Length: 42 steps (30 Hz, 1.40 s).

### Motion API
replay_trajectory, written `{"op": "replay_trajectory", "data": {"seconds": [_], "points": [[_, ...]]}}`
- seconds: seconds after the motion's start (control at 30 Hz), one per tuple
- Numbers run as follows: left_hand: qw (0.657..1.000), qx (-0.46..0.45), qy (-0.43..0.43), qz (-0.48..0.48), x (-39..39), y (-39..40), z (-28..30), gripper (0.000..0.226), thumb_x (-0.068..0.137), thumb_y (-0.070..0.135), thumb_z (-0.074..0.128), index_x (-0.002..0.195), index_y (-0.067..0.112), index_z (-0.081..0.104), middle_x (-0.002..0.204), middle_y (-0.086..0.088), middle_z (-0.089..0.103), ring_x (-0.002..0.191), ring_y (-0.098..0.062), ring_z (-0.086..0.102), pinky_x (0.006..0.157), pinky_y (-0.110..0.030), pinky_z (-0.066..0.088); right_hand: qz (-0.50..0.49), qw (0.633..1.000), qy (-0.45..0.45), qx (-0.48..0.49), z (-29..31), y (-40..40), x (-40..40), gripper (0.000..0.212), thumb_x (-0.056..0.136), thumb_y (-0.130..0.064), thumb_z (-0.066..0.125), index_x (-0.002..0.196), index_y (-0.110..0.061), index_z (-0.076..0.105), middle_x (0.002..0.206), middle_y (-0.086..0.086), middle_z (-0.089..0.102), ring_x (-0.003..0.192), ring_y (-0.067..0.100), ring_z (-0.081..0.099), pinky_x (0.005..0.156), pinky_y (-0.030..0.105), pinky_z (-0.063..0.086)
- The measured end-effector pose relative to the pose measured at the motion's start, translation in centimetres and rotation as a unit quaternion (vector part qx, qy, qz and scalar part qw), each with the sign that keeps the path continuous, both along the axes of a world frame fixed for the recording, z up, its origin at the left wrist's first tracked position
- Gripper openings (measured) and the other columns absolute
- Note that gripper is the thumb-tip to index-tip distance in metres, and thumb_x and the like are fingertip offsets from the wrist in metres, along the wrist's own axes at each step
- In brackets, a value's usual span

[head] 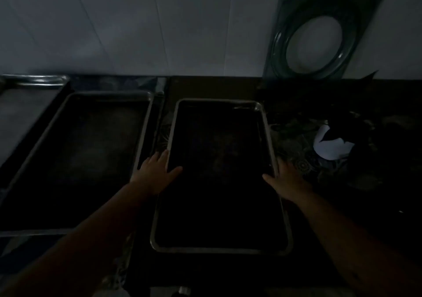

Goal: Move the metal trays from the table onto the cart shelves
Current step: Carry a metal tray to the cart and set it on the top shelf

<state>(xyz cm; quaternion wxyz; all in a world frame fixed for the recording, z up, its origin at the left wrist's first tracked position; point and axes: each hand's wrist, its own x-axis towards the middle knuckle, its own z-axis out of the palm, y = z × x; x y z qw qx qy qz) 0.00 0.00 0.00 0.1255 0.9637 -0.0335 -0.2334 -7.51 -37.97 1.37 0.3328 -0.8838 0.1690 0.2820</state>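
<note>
The scene is very dark. A rectangular metal tray [265,123] lies lengthwise in the middle of the table. My left hand [157,171] sits on its left rim, thumb inside the tray and fingers outside. My right hand [285,180] holds the right rim the same way. A second metal tray [143,123] lies to the left, untouched. A third tray [34,81] shows at the far left edge.
A dark square panel with a round opening [319,36] leans against the tiled wall at the back right. White paper and dark objects [331,146] lie right of the middle tray. The table carries a patterned cloth [296,148].
</note>
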Motion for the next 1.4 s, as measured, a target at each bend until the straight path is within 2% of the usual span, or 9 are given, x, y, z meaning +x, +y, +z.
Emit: {"op": "replay_trajectory", "data": {"seconds": [0.2, 0.27, 0.33, 0.5, 0.73, 0.97, 1.1, 1.3, 1.4], "points": [[0.949, -0.191, 0.084, 0.236, 5.7, -0.9, -4.7, 0.072, 0.09, 0.056, 0.054, 0.144, 0.012, 0.038, 0.136, -0.02, 0.054, 0.117, -0.038, 0.056, 0.102, -0.049, 0.046, -0.204, 0.969, 0.023, 0.134, -3.9, -1.8, 5.9, 0.06, 0.098, -0.036, 0.046, 0.146, -0.007, 0.026, 0.148, 0.018, 0.035, 0.132, 0.038, 0.039, 0.108, 0.043, 0.033], [0.913, -0.25, 0.102, 0.307, 7.0, -1.1, -5.7, 0.067, 0.091, 0.056, 0.052, 0.136, 0.007, 0.049, 0.127, -0.021, 0.06, 0.11, -0.038, 0.061, 0.1, -0.05, 0.048, -0.243, 0.96, -0.016, 0.138, -5.3, -2.1, 7.1, 0.033, 0.099, -0.033, 0.044, 0.118, -0.008, 0.056, 0.11, 0.019, 0.057, 0.099, 0.036, 0.055, 0.095, 0.045, 0.04], [0.892, -0.282, 0.117, 0.333, 8.0, -0.9, -6.7, 0.063, 0.094, 0.055, 0.047, 0.129, 0.003, 0.055, 0.122, -0.022, 0.063, 0.105, -0.038, 0.063, 0.097, -0.051, 0.049, -0.283, 0.949, -0.047, 0.133, -6.5, -2.2, 7.9, 0.035, 0.099, -0.032, 0.043, 0.086, -0.005, 0.059, 0.078, 0.013, 0.049, 0.074, 0.029, 0.048, 0.082, 0.046, 0.04], [0.836, -0.348, 0.132, 0.403, 8.4, -1.1, -8.2, 0.055, 0.094, 0.055, 0.047, 0.109, 0.006, 0.067, 0.112, -0.024, 0.068, 0.103, -0.043, 0.065, 0.098, -0.057, 0.049, -0.319, 0.932, -0.062, 0.159, -8.3, -2.3, 9.6, 0.04, 0.1, -0.033, 0.041, 0.108, 0.002, 0.057, 0.096, 0.018, 0.051, 0.089, 0.03, 0.049, 0.08, 0.042, 0.039], [0.782, -0.411, 0.095, 0.458, 6.6, -1.2, -6.4, 0.041, 0.088, 0.047, 0.058, 0.094, 0.011, 0.075, 0.097, -0.018, 0.075, 0.089, -0.036, 0.071, 0.087, -0.051, 0.056, -0.387, 0.888, -0.008, 0.246, -7.4, -4.0, 10.4, 0.021, 0.096, -0.025, 0.052, 0.08, -0.016, 0.06, 0.08, 0.007, 0.054, 0.071, 0.027, 0.053, 0.072, 0.041, 0.042], [0.795, -0.424, 0.015, 0.433, 0.7, 2.6, -3.2, 0.036, 0.091, 0.05, 0.052, 0.096, 0.02, 0.071, 0.098, -0.005, 0.072, 0.093, -0.025, 0.068, 0.087, -0.043, 0.055, -0.309, 0.911, -0.065, 0.264, -4.0, -1.1, 10.7, 0.02, 0.089, -0.028, 0.06, 0.073, -0.017, 0.065, 0.076, 0.007, 0.058, 0.064, 0.029, 0.056, 0.058, 0.034, 0.042], [0.76, -0.423, -0.015, 0.494, -4.8, 7.8, -1.2, 0.043, 0.089, 0.05, 0.06, 0.099, 0.01, 0.074, 0.076, -0.004, 0.074, 0.065, -0.016, 0.07, 0.055, -0.027, 0.054, -0.235, 0.925, -0.102, 0.282, -2.0, 4.2, 10.3, 0.018, 0.086, -0.028, 0.062, 0.077, -0.013, 0.066, 0.078, 0.01, 0.063, 0.068, 0.03, 0.058, 0.061, 0.034, 0.045], [0.688, -0.43, -0.064, 0.581, -21.2, 17.9, 1.8, 0.035, 0.092, 0.044, 0.056, 0.109, 0.017, 0.071, 0.098, -0.01, 0.072, 0.08, -0.021, 0.07, 0.074, -0.038, 0.058, -0.063, 0.955, -0.105, 0.271, -1.1, 18.1, 6.9, 0.024, 0.091, -0.021, 0.054, 0.07, -0.016, 0.063, 0.069, 0.004, 0.066, 0.054, 0.006, 0.063, 0.053, 0.024, 0.046], [0.622, -0.411, -0.147, 0.65, -32.1, 20.9, 2.8, 0.047, 0.094, 0.044, 0.053, 0.122, 0.007, 0.064, 0.11, -0.014, 0.068, 0.101, -0.032, 0.064, 0.095, -0.049, 0.052, 0.058, 0.957, -0.107, 0.262, -0.4, 27.5, 3.6, 0.026, 0.089, -0.029, 0.055, 0.071, -0.015, 0.067, 0.077, 0.006, 0.067, 0.071, 0.018, 0.063, 0.062, 0.03, 0.044]]}}
